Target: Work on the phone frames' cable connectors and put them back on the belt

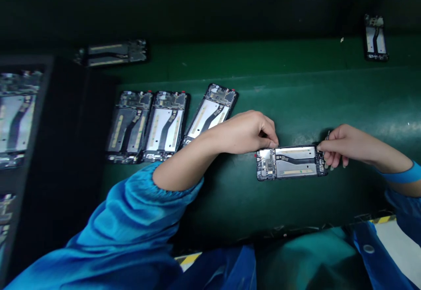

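Observation:
An opened phone lies lengthwise on the green mat, its circuit board to the left and a black flex cable running along its middle. My left hand is closed, thumb and fingertips together at the phone's upper left edge. At the right end of the same phone, my right hand is pinched around a thin dark tool, seemingly tweezers, mostly hidden by the fingers. Behind my left forearm, another opened phone lies tilted and partly covered.
Two opened phones lie side by side left of centre. Another phone rests at the back left, and one at the back right. A dark rack holding more phones stands at left. The green mat covers the bench.

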